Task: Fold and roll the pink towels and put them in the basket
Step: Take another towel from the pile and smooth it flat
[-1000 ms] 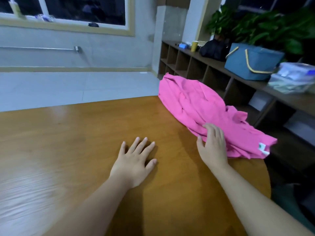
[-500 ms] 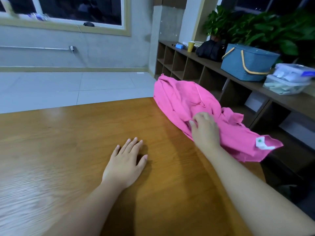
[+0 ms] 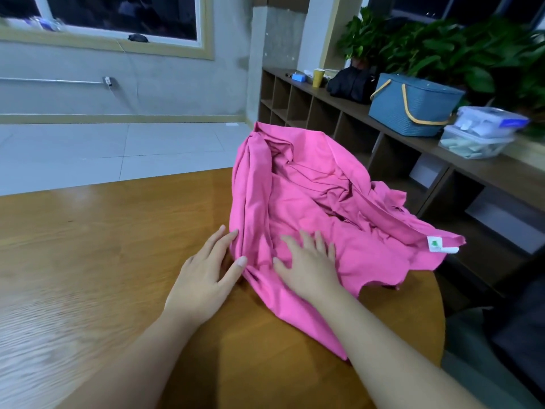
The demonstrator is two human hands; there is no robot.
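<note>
The pink towel (image 3: 309, 196) lay crumpled in a loose heap on the wooden table (image 3: 103, 246), near its right edge, with one corner carrying a white label (image 3: 436, 244) that hung past the edge at about 3 o'clock from the hands. The right hand (image 3: 309, 261) rested flat on the towel's near part, fingers straight and spread, holding nothing. The left hand (image 3: 206, 276) lay at 9 o'clock from the right hand, just beside it, with straight fingers touching the towel's left fold, thumb against the cloth; it did not pinch the fabric. At about 1 o'clock from the towel, well apart, a blue basket (image 3: 413, 107) with yellow handles stood on a low wooden shelf (image 3: 486, 169); its inside could not be seen. Beside the basket at 3 o'clock were two stacked clear plastic boxes (image 3: 480, 134) with pale things inside. Green plants (image 3: 457, 48) stood behind the shelf, and a window (image 3: 118, 16) was in the grey wall at 11 o'clock.
</note>
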